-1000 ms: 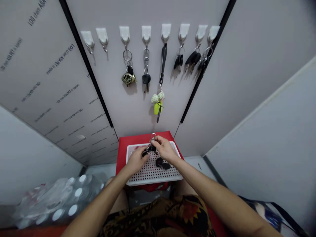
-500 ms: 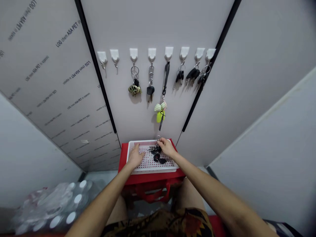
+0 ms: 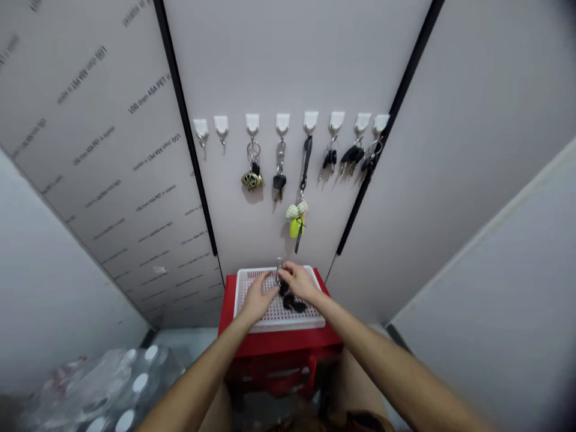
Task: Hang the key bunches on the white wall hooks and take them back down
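Over a white perforated plastic basket (image 3: pixel 288 329), my right hand (image 3: pixel 300 282) pinches the metal ring of a bunch of keys (image 3: pixel 282 287) with thumb and fingertips, holding it upright. My left hand (image 3: pixel 260 298) is beside the bunch on its left, thumb and fingers apart. Its thumb tip is close to the keys; whether it touches them I cannot tell. Black-headed keys (image 3: pixel 294 304) lie on the basket floor below my right hand, partly hidden by it.
The basket rests on a red bag (image 3: pixel 274 342). White hooks (image 3: pixel 310 122) line the wall above, several carrying keys, one a strap with a yellow-green tag (image 3: pixel 297 227). The two leftmost hooks (image 3: pixel 221 126) carry nothing. Plastic-wrapped bottles (image 3: pixel 130 384) stand at lower left.
My right hand has shifted left with the key bunch. My left hand has moved right, closer to it. The whole view has tilted, so the wall and hooks appear lower.
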The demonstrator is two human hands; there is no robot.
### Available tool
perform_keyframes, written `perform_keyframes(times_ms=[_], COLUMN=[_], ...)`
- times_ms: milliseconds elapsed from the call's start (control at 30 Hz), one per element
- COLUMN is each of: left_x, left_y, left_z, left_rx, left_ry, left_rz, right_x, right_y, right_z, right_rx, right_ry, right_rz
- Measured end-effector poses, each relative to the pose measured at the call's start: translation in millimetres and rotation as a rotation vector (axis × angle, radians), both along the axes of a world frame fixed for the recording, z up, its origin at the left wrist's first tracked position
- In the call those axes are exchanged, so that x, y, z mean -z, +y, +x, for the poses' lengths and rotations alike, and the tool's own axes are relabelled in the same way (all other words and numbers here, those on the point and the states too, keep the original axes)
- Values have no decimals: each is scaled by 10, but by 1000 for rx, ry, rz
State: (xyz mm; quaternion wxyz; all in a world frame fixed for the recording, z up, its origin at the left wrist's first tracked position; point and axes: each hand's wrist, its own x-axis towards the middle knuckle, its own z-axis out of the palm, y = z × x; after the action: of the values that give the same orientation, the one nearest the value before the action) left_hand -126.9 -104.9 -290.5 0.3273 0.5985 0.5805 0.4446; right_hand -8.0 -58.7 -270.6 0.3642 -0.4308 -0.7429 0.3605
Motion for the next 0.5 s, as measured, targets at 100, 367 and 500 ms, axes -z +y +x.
perform_keyframes(times_ms=[100, 367, 500], left_x=[-117, -865, -1412], left_y=[27, 190, 357], left_z=[12, -313, -553], left_rx=[101, -42, -87], left_ry=[-195, -470, -491], left_rz=[62, 216, 320], right_x=[-175, -1010, -1579], right_y=[-62, 116, 275], right_z=[-149, -625, -975], right_rx=[-73, -137, -82], right_ry=[72, 227, 276], right_rz=[16, 107, 251])
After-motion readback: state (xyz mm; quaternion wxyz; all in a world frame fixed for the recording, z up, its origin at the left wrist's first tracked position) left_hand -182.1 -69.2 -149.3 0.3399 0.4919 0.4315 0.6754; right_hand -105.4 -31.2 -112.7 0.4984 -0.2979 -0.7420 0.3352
